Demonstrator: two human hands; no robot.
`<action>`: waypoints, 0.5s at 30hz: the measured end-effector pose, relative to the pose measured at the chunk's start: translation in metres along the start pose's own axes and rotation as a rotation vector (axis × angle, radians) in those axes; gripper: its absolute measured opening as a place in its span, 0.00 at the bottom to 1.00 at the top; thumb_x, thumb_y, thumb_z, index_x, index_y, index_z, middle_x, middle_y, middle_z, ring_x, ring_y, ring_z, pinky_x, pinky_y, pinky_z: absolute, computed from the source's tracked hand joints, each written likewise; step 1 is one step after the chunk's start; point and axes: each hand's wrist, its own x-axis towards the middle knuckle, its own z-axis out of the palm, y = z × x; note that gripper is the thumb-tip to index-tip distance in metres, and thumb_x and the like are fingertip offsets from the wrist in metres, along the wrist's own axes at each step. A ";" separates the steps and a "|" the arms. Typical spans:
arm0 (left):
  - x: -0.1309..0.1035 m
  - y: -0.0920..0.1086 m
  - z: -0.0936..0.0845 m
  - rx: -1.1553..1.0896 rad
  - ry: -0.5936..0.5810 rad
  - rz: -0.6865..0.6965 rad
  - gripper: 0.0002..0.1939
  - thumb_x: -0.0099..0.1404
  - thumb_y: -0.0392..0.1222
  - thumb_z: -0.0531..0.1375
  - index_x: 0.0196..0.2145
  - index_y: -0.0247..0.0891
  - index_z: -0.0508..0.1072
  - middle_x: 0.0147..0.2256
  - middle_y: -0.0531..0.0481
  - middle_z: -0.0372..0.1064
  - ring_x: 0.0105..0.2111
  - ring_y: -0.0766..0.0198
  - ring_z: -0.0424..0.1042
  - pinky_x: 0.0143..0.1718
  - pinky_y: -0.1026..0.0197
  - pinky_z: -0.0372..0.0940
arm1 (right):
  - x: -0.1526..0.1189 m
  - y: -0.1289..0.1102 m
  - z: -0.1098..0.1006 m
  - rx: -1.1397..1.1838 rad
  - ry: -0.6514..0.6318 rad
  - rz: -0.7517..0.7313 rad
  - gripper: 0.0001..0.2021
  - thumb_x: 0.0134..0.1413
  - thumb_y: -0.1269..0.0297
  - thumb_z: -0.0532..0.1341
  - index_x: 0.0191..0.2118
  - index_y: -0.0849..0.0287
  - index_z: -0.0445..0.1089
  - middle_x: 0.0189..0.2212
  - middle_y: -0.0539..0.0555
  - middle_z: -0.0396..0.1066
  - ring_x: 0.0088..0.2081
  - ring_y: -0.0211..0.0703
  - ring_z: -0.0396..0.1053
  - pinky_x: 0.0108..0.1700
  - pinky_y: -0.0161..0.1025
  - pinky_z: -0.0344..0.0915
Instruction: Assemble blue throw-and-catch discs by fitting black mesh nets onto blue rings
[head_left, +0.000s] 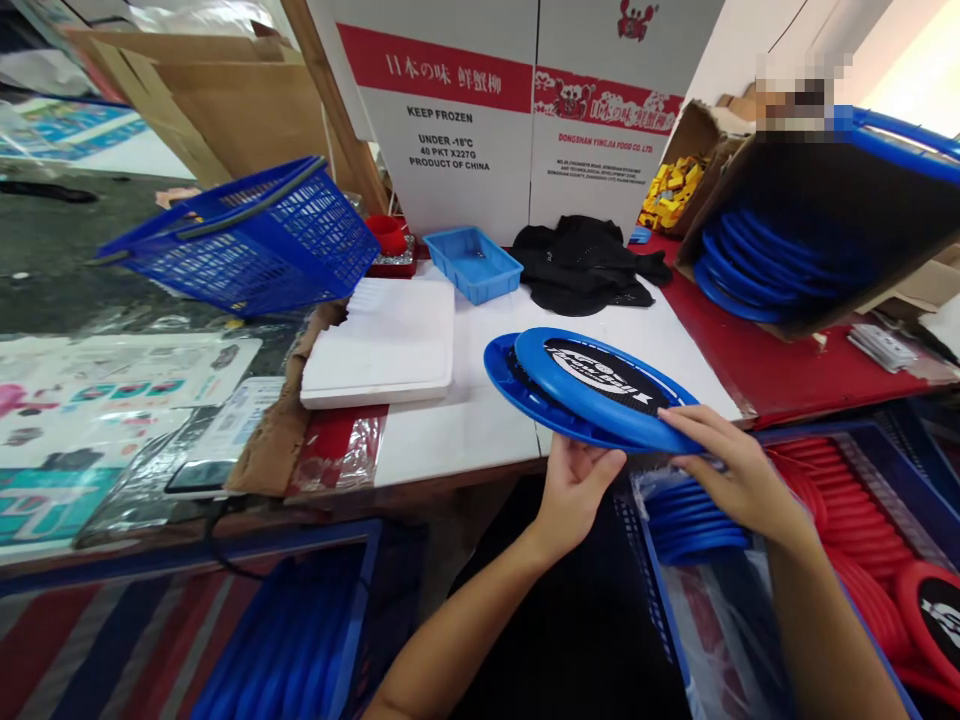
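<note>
Above the front edge of the white worktop, two round blue discs lie one over the other at a slant. The upper disc (600,375) has a blue rim and a black centre with white lettering. Beneath it, the lower blue disc (499,370) sticks out to the left. My left hand (574,490) grips the lower disc from below at its near edge, thumb and fingers closed. On the right, my right hand (724,465) pinches the rim of the upper disc, fingers on top and thumb underneath.
A white foam slab (382,350), a blue tray (472,265) and black cloth (581,265) lie on the worktop. A blue basket (262,235) stands left. Crates below hold blue discs (694,520) and red discs (847,500). A carton of blue discs (757,265) tilts at right.
</note>
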 end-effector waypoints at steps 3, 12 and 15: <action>0.000 0.012 0.010 -0.034 -0.023 0.027 0.30 0.65 0.51 0.75 0.59 0.45 0.70 0.55 0.45 0.79 0.57 0.53 0.79 0.63 0.45 0.73 | 0.018 -0.006 -0.026 0.041 -0.043 0.001 0.28 0.72 0.59 0.64 0.74 0.37 0.64 0.63 0.54 0.73 0.60 0.56 0.75 0.60 0.47 0.75; -0.008 0.023 0.027 -0.118 -0.040 0.025 0.30 0.65 0.45 0.76 0.60 0.44 0.71 0.56 0.45 0.80 0.58 0.54 0.79 0.64 0.46 0.73 | 0.062 -0.047 -0.053 0.015 -0.130 -0.052 0.24 0.76 0.57 0.59 0.72 0.38 0.67 0.61 0.53 0.75 0.57 0.55 0.76 0.59 0.49 0.76; -0.010 0.029 0.027 -0.134 -0.057 0.006 0.30 0.65 0.45 0.75 0.61 0.44 0.71 0.56 0.45 0.80 0.58 0.54 0.79 0.63 0.47 0.74 | 0.059 -0.046 -0.051 0.039 -0.116 -0.090 0.23 0.74 0.59 0.61 0.70 0.36 0.71 0.62 0.52 0.75 0.59 0.57 0.76 0.58 0.49 0.75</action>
